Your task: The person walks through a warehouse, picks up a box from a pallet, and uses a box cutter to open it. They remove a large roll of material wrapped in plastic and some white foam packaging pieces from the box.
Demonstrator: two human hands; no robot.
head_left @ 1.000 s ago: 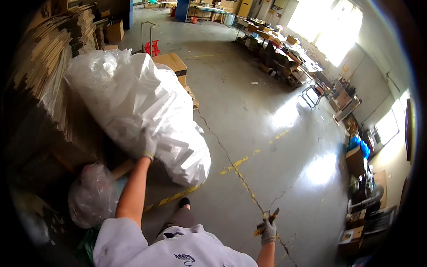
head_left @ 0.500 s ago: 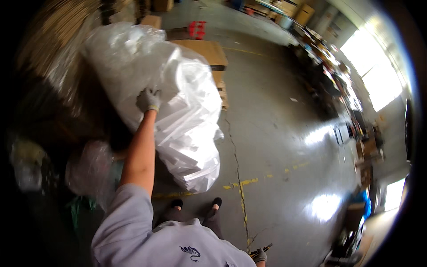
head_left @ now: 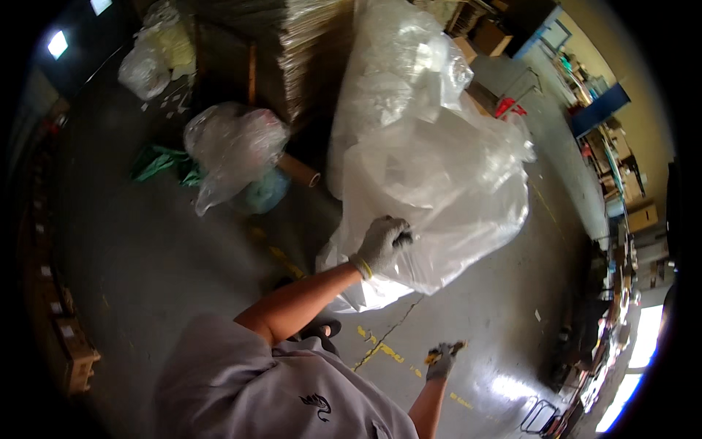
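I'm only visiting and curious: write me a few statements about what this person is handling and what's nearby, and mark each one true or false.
1. The left hand is closed on the white plastic. True.
2. The right hand is bare. False: it wears a pale glove.
3. The right hand holds a yellow-and-dark item. True.
4. The green material lies to the right of the white plastic. False: it lies to the left, on the floor.
5. A brown tube shows between the clear plastic bag and the white plastic. True.
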